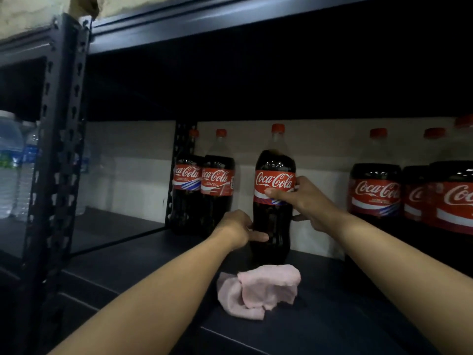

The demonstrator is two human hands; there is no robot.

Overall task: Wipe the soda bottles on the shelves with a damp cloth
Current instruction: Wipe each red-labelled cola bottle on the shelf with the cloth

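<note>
On a dark shelf, both hands grip an upright cola bottle; the pink cloth lies at 6 o'clock, left hand nearer, right hand higher

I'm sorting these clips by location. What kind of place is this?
Probably a shop stockroom or storage area. Dark slotted metal shelving holds rows of identical cola bottles, with water bottles in the next bay. Both hands grip one cola bottle; a pink cloth lies on the shelf.
</note>
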